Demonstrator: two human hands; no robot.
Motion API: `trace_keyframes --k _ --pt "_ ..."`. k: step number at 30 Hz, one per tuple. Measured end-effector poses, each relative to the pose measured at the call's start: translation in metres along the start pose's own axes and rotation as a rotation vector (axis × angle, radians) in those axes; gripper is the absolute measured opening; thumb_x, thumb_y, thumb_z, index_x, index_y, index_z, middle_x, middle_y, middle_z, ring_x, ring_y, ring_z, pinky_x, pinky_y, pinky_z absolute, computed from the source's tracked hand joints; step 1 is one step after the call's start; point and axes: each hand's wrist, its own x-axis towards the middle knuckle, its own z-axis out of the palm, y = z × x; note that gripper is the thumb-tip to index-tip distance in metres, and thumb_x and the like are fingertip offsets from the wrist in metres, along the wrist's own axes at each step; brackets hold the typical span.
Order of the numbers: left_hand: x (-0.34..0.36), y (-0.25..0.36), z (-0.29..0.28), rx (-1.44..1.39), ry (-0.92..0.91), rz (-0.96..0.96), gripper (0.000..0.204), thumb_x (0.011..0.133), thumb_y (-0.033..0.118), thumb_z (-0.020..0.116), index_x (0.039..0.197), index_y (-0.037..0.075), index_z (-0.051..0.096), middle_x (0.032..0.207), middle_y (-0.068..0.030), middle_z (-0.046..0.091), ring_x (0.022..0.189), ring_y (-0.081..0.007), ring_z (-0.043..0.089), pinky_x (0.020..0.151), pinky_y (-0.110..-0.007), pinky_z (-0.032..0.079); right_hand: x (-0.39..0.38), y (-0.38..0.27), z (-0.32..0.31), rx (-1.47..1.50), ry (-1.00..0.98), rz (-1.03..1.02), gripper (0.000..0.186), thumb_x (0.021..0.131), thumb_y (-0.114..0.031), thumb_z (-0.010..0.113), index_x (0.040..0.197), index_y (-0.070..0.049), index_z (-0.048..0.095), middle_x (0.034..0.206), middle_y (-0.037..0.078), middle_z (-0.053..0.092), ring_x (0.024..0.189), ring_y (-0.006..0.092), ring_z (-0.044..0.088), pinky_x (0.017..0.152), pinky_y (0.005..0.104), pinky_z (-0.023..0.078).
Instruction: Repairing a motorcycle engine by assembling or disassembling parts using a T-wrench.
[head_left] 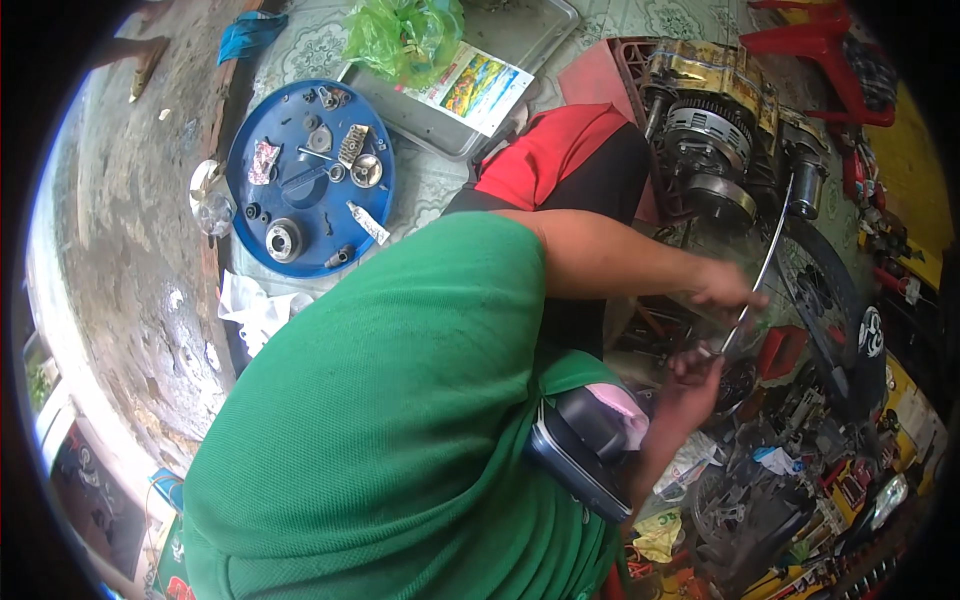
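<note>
A long, thin metal rod (767, 262) slants up toward the engine at the right. Around its middle, my left hand (735, 287) is closed, with the arm reaching across from the green sleeve. Lower down, the curled fingers of my right hand (695, 372) grip the rod's near end. The upper tip of the rod lies beside a dark metal cylinder (806, 180) on the engine; whether they touch I cannot tell. The greasy engine (708, 130), with exposed round gears, rests in a red plastic crate (630, 70) beyond my knee.
A round blue tray (330, 225) of small metal parts stands on the tiled floor at the left. Behind it lie a metal tray (440, 135) and a green plastic bag (405, 38). A wheel (810, 280), a red stool (820, 50) and cluttered tools crowd the right side.
</note>
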Motion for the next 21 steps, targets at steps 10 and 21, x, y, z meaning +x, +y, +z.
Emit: trace_keyframes --k 10,21 --pt "0.008 -0.028 0.01 -0.106 -0.115 -0.132 0.039 0.101 0.039 0.05 0.097 0.004 0.066 0.086 -0.0075 0.07 0.066 -0.0159 0.062 0.054 -0.032 0.052 0.005 -0.004 0.0 -0.07 0.316 -0.005 0.058 0.095 -0.02 0.053 0.149 -0.007 0.035 0.079 0.003 0.055 0.07 0.0128 0.051 0.066 0.0237 0.04" --pt "0.004 -0.018 0.007 -0.231 -0.095 -0.068 0.042 0.102 0.038 0.05 0.09 0.001 0.066 0.085 -0.0091 0.07 0.065 -0.0176 0.066 0.055 -0.031 0.054 -0.009 -0.026 0.019 -0.358 0.373 -0.263 0.053 0.094 -0.019 0.058 0.143 -0.003 0.045 0.079 0.002 0.053 0.07 0.0109 0.044 0.066 0.0271 0.039"
